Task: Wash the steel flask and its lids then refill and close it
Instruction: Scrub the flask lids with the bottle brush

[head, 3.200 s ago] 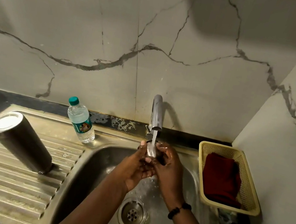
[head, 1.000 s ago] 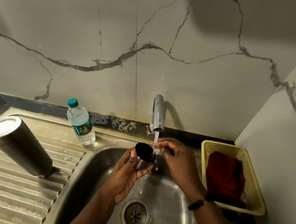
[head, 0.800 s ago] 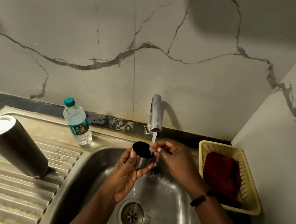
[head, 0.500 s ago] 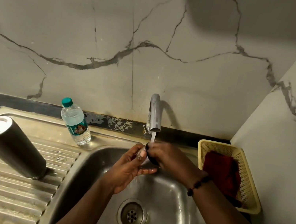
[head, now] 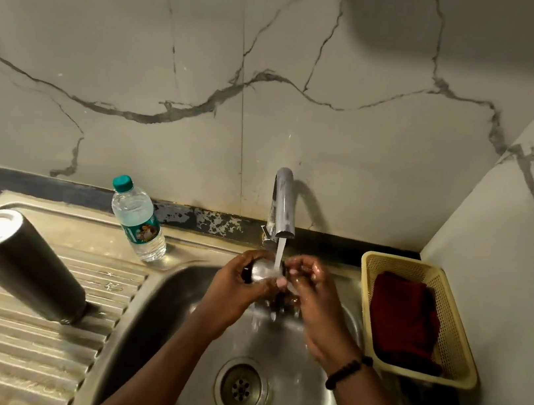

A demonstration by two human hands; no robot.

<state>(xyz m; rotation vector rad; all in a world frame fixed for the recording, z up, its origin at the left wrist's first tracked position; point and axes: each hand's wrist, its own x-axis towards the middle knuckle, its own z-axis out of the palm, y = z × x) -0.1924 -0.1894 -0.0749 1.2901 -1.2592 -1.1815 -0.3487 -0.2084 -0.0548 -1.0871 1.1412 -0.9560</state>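
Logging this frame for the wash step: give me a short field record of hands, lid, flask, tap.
left hand: holds the steel lid under the stream
right hand: fingers curled at the lid's right end; grip unclear
tap: running
flask: upside down on the drainboard, untouched
water bottle: capped, behind the sink
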